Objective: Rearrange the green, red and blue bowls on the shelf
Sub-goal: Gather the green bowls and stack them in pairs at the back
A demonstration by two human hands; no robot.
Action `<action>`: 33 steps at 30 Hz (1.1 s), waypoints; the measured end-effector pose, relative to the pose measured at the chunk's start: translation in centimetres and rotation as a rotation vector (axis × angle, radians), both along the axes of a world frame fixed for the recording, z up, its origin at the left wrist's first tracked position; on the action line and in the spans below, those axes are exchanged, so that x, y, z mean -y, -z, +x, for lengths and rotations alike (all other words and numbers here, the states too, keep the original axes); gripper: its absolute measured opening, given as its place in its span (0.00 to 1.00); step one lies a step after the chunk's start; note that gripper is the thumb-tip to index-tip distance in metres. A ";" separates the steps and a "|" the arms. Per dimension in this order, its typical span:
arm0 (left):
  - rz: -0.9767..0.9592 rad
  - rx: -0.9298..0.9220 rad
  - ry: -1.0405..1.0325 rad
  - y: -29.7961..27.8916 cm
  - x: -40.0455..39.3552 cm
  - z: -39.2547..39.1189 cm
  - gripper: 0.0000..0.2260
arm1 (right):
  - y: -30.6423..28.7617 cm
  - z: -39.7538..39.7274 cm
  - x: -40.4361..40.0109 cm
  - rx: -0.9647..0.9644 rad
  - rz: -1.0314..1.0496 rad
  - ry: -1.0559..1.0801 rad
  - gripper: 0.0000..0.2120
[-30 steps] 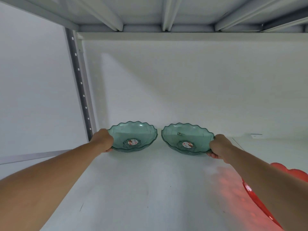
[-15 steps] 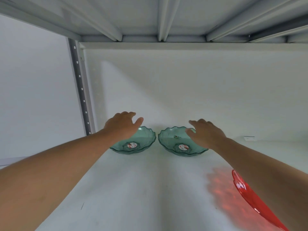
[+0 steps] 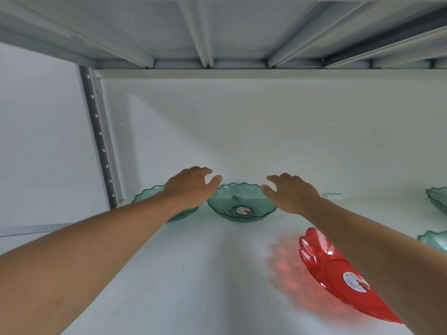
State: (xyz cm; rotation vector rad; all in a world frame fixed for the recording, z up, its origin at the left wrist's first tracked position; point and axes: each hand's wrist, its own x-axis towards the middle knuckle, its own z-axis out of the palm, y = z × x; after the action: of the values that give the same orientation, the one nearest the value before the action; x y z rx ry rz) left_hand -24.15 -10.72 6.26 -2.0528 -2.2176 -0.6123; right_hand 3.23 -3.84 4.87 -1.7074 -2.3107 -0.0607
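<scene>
Two clear green scalloped bowls stand side by side at the back of the white shelf (image 3: 193,274). The left green bowl (image 3: 147,194) is largely hidden behind my left hand (image 3: 191,186) and forearm. The right green bowl (image 3: 242,204) shows fully, a round sticker in its base. My left hand hovers open above the gap between the bowls. My right hand (image 3: 290,192) hovers open over the right bowl's right rim. Neither hand holds anything. A red bowl (image 3: 338,272) lies nearer, under my right forearm.
Two more green bowls sit at the right edge, one further back (image 3: 437,198) and one nearer (image 3: 434,241). A perforated metal upright (image 3: 99,141) bounds the shelf on the left. The underside of the shelf above (image 3: 217,32) is close overhead. A white wall closes the back.
Both hands have let go of the green bowls' outer rims and risen, open, above them. The view has swung right, bringing the red bowl and two more green bowls into sight.
</scene>
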 end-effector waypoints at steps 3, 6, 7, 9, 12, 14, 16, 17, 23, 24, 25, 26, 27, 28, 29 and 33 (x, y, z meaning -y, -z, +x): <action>0.001 0.021 0.030 0.8 -0.8 4.0 0.33 | 0.1 3.8 0.1 -0.023 -0.013 0.041 0.31; -0.009 0.050 0.084 1.8 -2.5 8.2 0.33 | 0.2 8.0 0.5 -0.041 -0.006 0.109 0.32; -0.017 0.061 0.108 2.0 -3.1 9.6 0.33 | 0.2 9.5 0.7 -0.050 -0.009 0.130 0.32; -0.029 0.084 0.160 2.6 -4.3 12.4 0.33 | 0.5 12.6 1.4 -0.055 -0.014 0.180 0.32; -0.034 0.097 0.265 3.1 -5.9 16.4 0.33 | 0.7 17.5 3.3 -0.034 -0.007 0.292 0.32; -0.042 0.114 0.330 2.7 -6.8 19.5 0.34 | 0.8 20.7 4.9 -0.019 0.000 0.375 0.32; -0.054 0.114 0.395 2.2 -7.1 22.8 0.34 | 0.9 23.5 6.4 -0.001 -0.011 0.440 0.32; -0.066 0.120 0.424 2.0 -7.0 24.4 0.34 | 0.7 24.9 7.1 0.002 -0.018 0.469 0.32; -0.073 0.123 0.519 0.7 -6.1 32.7 0.35 | -0.4 32.4 10.2 -0.031 0.023 0.534 0.32; -0.072 0.117 0.522 0.5 -6.0 34.1 0.35 | -0.3 33.7 10.5 -0.037 0.025 0.534 0.32; -0.072 0.114 0.521 0.3 -5.8 35.5 0.34 | -0.2 35.2 10.7 -0.040 0.025 0.533 0.32; -0.076 0.113 0.516 0.3 -5.6 36.9 0.34 | -0.1 36.7 10.8 -0.041 0.023 0.534 0.31; -0.084 0.112 0.507 0.5 -5.5 38.2 0.34 | 0.0 38.2 10.9 -0.044 0.018 0.535 0.32; -0.094 0.112 0.498 0.8 -5.4 39.5 0.34 | 0.2 39.7 10.9 -0.051 0.014 0.532 0.32; -0.106 0.117 0.486 1.2 -5.2 40.8 0.33 | 0.3 41.1 10.8 -0.061 0.010 0.522 0.32; -0.158 0.139 0.441 2.3 -5.0 45.0 0.33 | 1.1 46.4 9.9 -0.061 0.000 0.457 0.32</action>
State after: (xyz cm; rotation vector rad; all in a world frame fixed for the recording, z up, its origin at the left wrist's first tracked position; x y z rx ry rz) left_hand 20.86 -5.76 4.00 -2.6892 -1.9373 -0.6408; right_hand 49.68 -13.70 3.74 -2.1679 -1.8352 -0.0937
